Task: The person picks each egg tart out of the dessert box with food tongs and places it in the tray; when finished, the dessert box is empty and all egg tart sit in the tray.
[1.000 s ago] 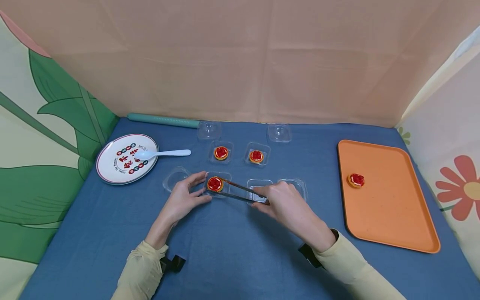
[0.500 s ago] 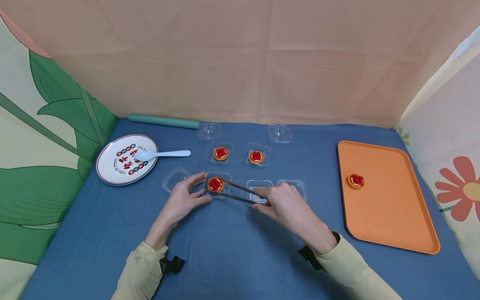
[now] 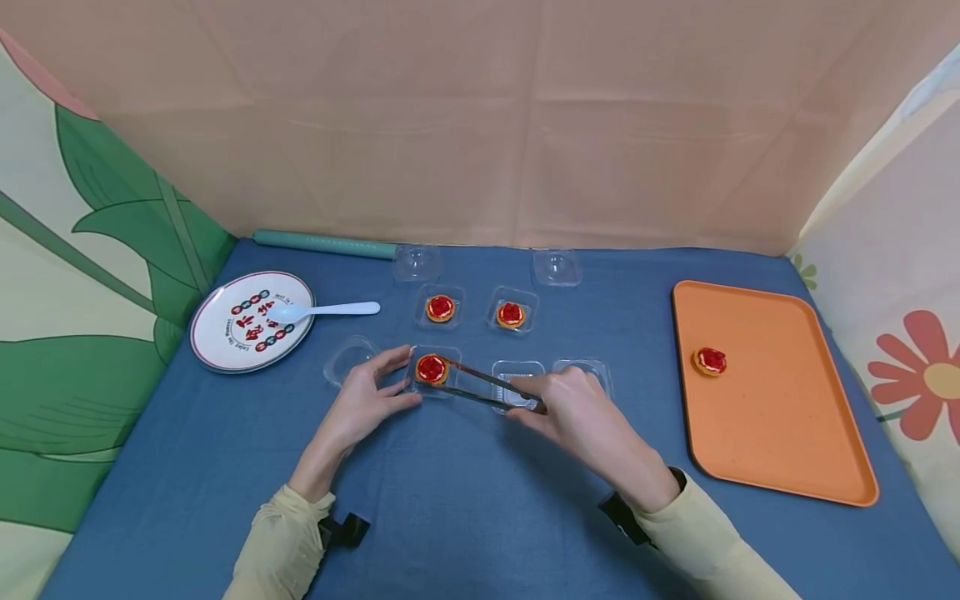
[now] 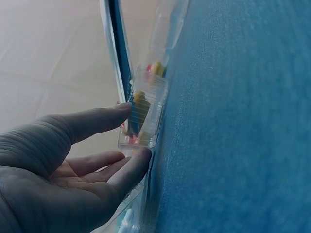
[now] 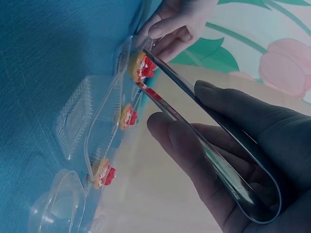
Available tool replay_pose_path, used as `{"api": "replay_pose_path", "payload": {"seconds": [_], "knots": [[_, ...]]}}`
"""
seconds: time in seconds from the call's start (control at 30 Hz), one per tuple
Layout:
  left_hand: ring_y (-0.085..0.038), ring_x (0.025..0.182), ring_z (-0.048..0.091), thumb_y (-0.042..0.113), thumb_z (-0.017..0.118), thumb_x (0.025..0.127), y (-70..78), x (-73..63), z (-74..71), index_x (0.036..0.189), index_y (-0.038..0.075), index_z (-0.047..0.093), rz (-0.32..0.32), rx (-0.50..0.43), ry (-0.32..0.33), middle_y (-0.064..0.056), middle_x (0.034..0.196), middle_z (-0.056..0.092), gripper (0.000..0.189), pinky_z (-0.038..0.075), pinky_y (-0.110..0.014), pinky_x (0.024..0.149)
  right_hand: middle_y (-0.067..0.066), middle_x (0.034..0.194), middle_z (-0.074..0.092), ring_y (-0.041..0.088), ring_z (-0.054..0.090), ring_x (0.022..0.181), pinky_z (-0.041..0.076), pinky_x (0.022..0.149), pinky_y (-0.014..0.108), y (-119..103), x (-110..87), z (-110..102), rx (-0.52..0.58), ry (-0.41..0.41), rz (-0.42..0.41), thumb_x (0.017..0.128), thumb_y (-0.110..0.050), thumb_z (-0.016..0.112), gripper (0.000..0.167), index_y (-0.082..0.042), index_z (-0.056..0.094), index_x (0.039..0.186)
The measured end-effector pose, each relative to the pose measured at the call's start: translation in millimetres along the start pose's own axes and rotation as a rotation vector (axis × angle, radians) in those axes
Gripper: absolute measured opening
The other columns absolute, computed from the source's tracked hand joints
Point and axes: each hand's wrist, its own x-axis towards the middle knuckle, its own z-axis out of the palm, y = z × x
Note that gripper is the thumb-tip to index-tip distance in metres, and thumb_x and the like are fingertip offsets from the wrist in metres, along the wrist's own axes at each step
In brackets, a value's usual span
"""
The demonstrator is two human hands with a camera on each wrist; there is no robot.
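My right hand (image 3: 581, 408) grips metal tongs (image 5: 214, 150), thumb on one arm and fingers on the other. Their tips, smeared red, stand at either side of a small tart (image 3: 431, 368) with red topping. That tart is in a clear plastic box (image 3: 456, 390). My left hand (image 3: 367, 396) holds the left side of this box between thumb and fingers, as the left wrist view also shows at the box's end (image 4: 141, 143). Behind, two more tarts (image 3: 440, 308) (image 3: 511, 314) sit in clear boxes.
An orange tray (image 3: 780, 433) with one tart (image 3: 709, 361) lies right. At left, a white plate (image 3: 213, 333) bears a white spoon (image 3: 345, 308). Clear lids (image 3: 416, 263) (image 3: 557, 267) and a teal roll (image 3: 322, 242) lie along the back. Another clear box (image 3: 517, 371) is under the tongs.
Both hands, the tongs and the tart between their tips stay nearly in place; the head view shifts only very slightly.
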Motion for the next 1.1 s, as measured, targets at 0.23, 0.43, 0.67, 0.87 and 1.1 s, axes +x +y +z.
{"api": "replay_pose_path", "payload": {"seconds": [0.23,0.43,0.67,0.87,1.1], "knots": [[-0.045,0.151,0.040,-0.008,0.078,0.094,-0.3,-0.1,0.3,0.159,-0.011,0.038,-0.002,0.001,-0.002,-0.031,0.162,0.041,0.076,0.048,-0.045,0.114,0.009,0.091,0.080,0.003,0.066,0.062,0.048,0.045,0.014,0.6,-3.3,-1.9,-0.019,0.017,0.028,0.086,-0.010,0.092,0.034,-0.002,0.082,0.118],[-0.045,0.151,0.040,-0.008,0.077,0.094,0.0,-0.1,0.1,0.159,-0.011,0.038,-0.001,-0.004,-0.003,-0.032,0.162,0.040,0.076,0.049,-0.043,0.114,0.007,0.089,0.080,0.001,0.063,0.062,0.049,0.048,0.014,1.9,-7.2,-4.3,-0.028,0.045,0.011,0.087,-0.011,0.092,0.032,-0.002,0.083,0.117],[-0.046,0.149,0.043,-0.009,0.077,0.094,0.8,-1.0,0.4,0.159,-0.011,0.038,0.001,0.003,0.000,-0.033,0.161,0.041,0.076,0.050,-0.042,0.113,0.005,0.087,0.079,0.002,0.060,0.059,0.046,0.043,0.018,2.6,-12.1,-11.7,-0.018,0.048,0.052,0.084,-0.012,0.094,0.036,-0.001,0.082,0.117],[-0.046,0.145,0.048,-0.008,0.077,0.095,0.8,-1.2,0.6,0.160,-0.011,0.038,-0.003,0.012,0.003,-0.032,0.162,0.041,0.076,0.050,-0.044,0.112,0.003,0.087,0.079,0.002,0.057,0.059,0.046,0.043,0.020,5.5,-16.9,-18.0,-0.036,0.071,0.088,0.084,-0.013,0.094,0.037,-0.003,0.083,0.117],[-0.047,0.145,0.048,-0.008,0.077,0.095,-0.6,-1.4,0.9,0.159,-0.012,0.037,0.013,0.004,-0.001,-0.033,0.162,0.041,0.076,0.051,-0.042,0.112,0.002,0.085,0.078,0.002,0.054,0.057,0.044,0.042,0.022,9.5,-23.9,-25.2,-0.038,0.100,0.115,0.083,-0.014,0.095,0.037,-0.003,0.083,0.117]]}}
